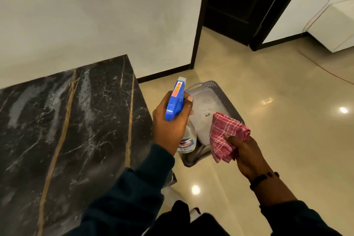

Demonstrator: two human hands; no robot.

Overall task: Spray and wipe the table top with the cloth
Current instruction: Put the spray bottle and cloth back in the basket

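Standing beside table [63,120]: grey basket [227,99] on floor [287,120].

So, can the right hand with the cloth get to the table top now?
Probably yes: the right hand holds the cloth above the floor beside the table top; only the left hand with the spray bottle lies between.

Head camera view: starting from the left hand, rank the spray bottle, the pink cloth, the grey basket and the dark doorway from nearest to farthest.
1. Spray bottle: gripped in the left hand itself.
2. Grey basket: on the floor just behind and below that hand.
3. Pink cloth: to the right, held by the right hand.
4. Dark doorway: far back, upper right.
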